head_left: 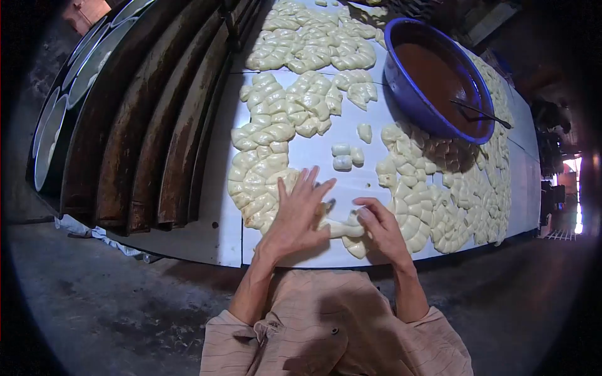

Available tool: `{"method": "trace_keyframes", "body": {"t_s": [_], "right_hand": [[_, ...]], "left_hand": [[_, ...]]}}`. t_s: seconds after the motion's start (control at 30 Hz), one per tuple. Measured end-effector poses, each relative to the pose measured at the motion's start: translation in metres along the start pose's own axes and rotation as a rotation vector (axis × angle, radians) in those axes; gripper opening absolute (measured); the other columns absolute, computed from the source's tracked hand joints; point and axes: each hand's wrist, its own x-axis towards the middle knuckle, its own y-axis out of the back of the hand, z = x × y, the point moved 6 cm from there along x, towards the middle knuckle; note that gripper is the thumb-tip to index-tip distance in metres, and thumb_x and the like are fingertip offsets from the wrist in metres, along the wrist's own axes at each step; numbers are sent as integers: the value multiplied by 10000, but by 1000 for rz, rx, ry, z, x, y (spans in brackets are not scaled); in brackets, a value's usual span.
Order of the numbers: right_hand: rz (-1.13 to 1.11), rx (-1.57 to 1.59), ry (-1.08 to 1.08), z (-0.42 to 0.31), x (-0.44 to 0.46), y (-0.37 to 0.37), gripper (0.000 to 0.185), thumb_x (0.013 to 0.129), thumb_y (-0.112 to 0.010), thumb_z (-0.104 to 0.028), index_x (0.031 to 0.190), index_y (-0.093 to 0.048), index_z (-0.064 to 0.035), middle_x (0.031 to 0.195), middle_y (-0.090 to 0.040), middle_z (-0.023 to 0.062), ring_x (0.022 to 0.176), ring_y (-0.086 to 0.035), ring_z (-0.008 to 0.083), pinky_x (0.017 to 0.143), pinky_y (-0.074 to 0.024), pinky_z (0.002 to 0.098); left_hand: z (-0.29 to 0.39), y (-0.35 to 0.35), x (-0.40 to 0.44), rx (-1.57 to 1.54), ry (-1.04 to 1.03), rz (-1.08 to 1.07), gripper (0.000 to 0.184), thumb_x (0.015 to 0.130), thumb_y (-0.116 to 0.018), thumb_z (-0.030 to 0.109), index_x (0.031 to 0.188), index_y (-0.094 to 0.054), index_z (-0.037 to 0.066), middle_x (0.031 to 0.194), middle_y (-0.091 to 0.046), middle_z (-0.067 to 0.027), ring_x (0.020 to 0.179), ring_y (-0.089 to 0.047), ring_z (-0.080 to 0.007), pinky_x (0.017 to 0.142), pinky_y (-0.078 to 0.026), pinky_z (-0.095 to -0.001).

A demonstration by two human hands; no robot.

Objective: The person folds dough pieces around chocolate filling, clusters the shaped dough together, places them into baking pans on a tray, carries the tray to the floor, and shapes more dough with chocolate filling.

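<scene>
A short, pale strip of dough (343,230) lies on the white tabletop between my hands, near the table's front edge. My left hand (300,210) is at the strip's left end, palm down with its fingers spread, the thumb against the dough. At the other end, my right hand (381,230) has its fingers curled in on the strip. Just beyond them sit several small wrapped-looking white pieces (342,162) and one loose lump of dough (364,133). Glossy dough pieces, packed edge to edge, form a sheet (266,163) on the left and another (439,207) on the right.
A blue basin (396,78) of brown liquid, with a dark-handled utensil (480,114) resting across its rim, stands at the right among the dough. Long rusty metal channels (141,131) line the left side. Round containers (51,144) are stacked beyond them. More dough (313,37) covers the far end.
</scene>
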Motion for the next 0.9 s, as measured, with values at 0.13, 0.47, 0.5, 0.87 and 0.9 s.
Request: {"method": "trace_keyframes", "body": {"t_s": [0.13,0.47,0.5,0.87,0.9], "right_hand": [[-70,-141,67,-18,4,-12,369,913,-705,-203,1218,-621,-15,962,-580,-21,804,-478,72,713,-418,235],[-151,-638,395,-34,4,-9,309,846,-717,-212,1087,-647,-31,1020,-667,186,929,-654,336,800,-510,407],[-154,-578,325,-30,6,-9,306,863,-701,-202,1106,-636,-27,989,-669,159,889,-648,282,771,-512,379],[-124,-329,211,-18,16,-6,340,871,-728,-233,1087,-640,14,903,-658,63,794,-593,102,682,-500,260],[-136,-301,115,-13,15,-5,278,862,-724,-187,1039,-648,14,889,-656,48,774,-599,97,661,-507,266]], "left_hand": [[9,-33,-5,123,-173,-150,438,793,-732,308,1154,-676,66,1425,-483,-138,1436,-316,-363,1136,-78,-731],[1,-30,-12,-2,-47,-134,265,870,-689,290,997,-732,61,1005,-712,-96,1263,-545,-295,1156,-98,-693],[1,-31,-11,-7,-30,-127,302,868,-694,291,1055,-719,55,1000,-710,-111,1256,-552,-303,1152,-109,-697],[16,-38,-8,145,-169,136,118,846,-694,189,862,-689,71,792,-682,-107,1090,-649,-304,1132,-208,-673],[14,-43,-9,165,-153,44,132,862,-677,192,926,-696,77,879,-687,-108,1126,-623,-302,1121,-222,-678]]}}
